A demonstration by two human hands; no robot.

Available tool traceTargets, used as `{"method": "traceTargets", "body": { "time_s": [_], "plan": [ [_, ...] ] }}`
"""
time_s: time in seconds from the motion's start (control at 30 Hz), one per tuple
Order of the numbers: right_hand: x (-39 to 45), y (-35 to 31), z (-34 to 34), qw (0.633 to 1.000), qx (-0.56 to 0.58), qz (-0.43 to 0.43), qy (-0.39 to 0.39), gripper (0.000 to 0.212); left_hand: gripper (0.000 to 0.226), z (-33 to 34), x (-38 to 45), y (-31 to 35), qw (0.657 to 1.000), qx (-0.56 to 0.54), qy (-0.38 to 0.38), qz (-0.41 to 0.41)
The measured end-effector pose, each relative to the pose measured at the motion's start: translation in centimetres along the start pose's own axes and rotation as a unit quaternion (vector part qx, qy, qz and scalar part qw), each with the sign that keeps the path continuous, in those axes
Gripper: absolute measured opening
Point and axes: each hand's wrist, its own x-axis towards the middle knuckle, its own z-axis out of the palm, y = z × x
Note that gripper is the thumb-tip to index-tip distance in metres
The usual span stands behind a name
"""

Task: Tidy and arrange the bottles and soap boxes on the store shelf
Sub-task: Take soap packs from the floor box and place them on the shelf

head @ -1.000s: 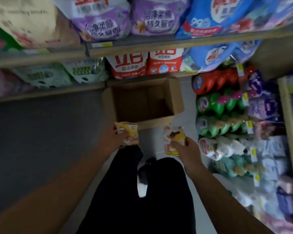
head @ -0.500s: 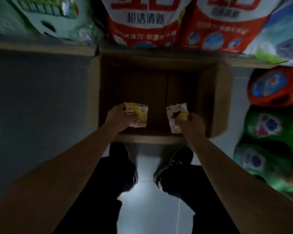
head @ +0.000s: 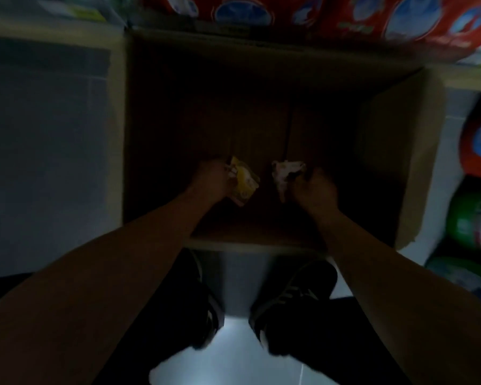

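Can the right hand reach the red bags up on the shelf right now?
Probably not yet. The right hand is down inside the cardboard box, its grip full with a white soap box. The red bags sit beyond the box's far wall.

I was standing in a shop aisle: red detergent bags (head: 345, 18) lay on a shelf (head: 53, 27) before me, and green and red detergent bottles (head: 475, 220) were stacked at my right.
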Motion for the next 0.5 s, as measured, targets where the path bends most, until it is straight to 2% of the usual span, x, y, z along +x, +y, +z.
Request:
{"method": "traceTargets", "body": {
  "time_s": [0.1, 0.17, 0.3, 0.4, 0.5],
  "plan": [
    [-6.5, -2.3, -4.6, 0.999, 0.015, -0.008, -0.047, 0.042, 0.033, -4.6, -6.4, 2.1, 0.998, 0.061, -0.029, -0.003],
    [-12.2, -4.0, -8.3, 0.996, 0.028, -0.003, -0.085, 0.042, 0.027, -8.2, -12.2, 3.8, 0.997, 0.053, -0.061, -0.018],
    [-26.2, -7.1, -16.6, 0.989, -0.01, -0.03, -0.145, 0.039, 0.022, -15.8, -26.9, 7.3, 0.987, -0.092, -0.107, -0.073],
    [-37.4, -9.2, -23.3, 0.988, -0.009, -0.047, -0.148, 0.037, 0.023, -21.2, -39.0, 9.9, 0.977, -0.164, -0.088, -0.1],
    [-46.5, -11.0, -28.8, 0.988, 0.037, -0.057, -0.138, 0.036, 0.019, -25.1, -48.4, 12.3, 0.965, -0.216, -0.106, -0.105]
  ]
}}
